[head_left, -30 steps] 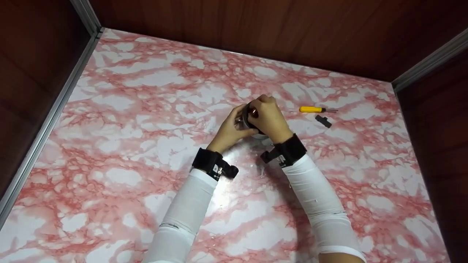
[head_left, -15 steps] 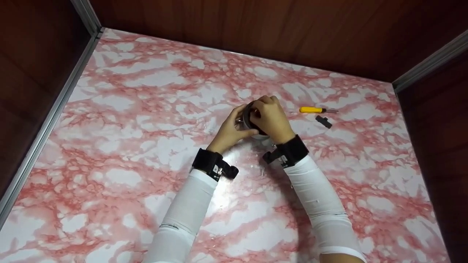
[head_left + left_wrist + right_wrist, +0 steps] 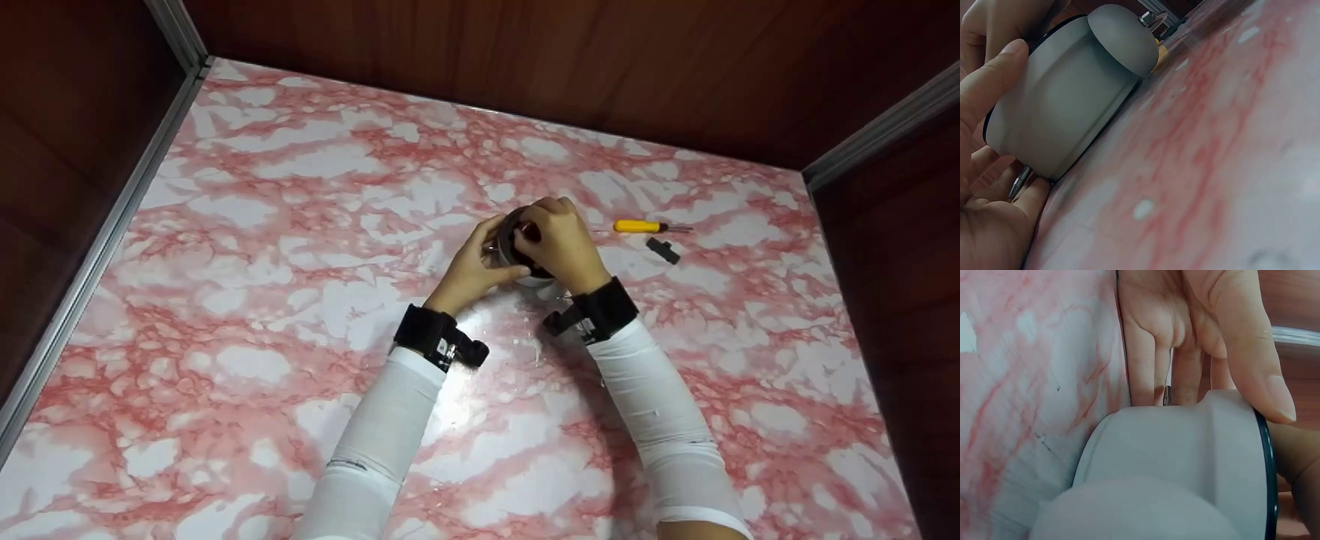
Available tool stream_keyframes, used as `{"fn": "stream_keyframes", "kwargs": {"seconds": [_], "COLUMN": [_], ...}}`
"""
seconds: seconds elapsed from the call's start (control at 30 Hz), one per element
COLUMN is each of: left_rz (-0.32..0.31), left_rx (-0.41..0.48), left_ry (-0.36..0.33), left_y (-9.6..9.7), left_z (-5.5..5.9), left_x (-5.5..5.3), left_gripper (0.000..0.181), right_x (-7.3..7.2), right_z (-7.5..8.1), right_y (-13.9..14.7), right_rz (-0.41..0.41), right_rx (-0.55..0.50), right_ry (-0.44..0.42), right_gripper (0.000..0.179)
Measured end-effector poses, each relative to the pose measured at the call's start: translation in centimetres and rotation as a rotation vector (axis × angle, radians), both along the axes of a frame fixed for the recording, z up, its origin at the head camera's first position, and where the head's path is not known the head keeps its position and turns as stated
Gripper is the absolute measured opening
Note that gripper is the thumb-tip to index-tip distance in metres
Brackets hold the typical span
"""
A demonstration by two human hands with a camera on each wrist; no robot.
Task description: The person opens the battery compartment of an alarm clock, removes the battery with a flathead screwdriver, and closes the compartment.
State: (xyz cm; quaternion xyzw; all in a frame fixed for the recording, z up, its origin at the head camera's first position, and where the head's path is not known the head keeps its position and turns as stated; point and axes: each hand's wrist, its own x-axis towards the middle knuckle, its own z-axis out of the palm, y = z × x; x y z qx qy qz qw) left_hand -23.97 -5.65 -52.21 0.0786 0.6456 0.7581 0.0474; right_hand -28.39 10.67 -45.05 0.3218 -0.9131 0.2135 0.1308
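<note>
Head view: one grey round housing (image 3: pixel 535 283) upright on marbled table (image 3: pixel 262 262), dark face up; left hand (image 3: pixel 474 264) wrapped round its side; right hand (image 3: pixel 559 240) curled over the face, obscuring it, its hold indiscernible. Rightward: one yellow-handled screwdriver (image 3: pixel 637 226), shaft pointing right; one black piece (image 3: pixel 663 250). Left wrist: one metal pin (image 3: pixel 1018 183) amid left-hand fingers. Right wrist: one bulge (image 3: pixel 1134 512) facing camera.

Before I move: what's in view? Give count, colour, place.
table: 1, red-and-white, across the head view
casing: 1, grey, dark-rimmed, on the table
contents: count unclear, reddish, inside casing, mostly hidden
metal fittings: at least 2, silver, at casing's sides
screwdriver: 1, yellow-handled, right of casing
small part: 1, black, beside screwdriver
walls: 3, brown, left, back and right
rails: at least 3, silver, along wall edges
wrist cameras: 2, black, both wrists
sleeves: 2, white, forearms
left grip: 1, bare, around casing
right grip: 1, bare, at casing's opening
</note>
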Motion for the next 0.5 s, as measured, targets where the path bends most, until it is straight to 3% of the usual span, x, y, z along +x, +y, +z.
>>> {"fn": "stream_keyframes", "kwargs": {"seconds": [0.5], "left_rz": [-0.019], "left_rx": [0.026], "left_ry": [-0.004], "left_y": [-0.13], "left_z": [-0.13], "left_x": [0.07], "left_gripper": [0.088], "right_x": [-0.07], "right_z": [-0.19], "right_y": [0.67], "right_rz": [0.066], "right_rx": [-0.047], "right_ry": [0.065], "right_gripper": [0.015]}}
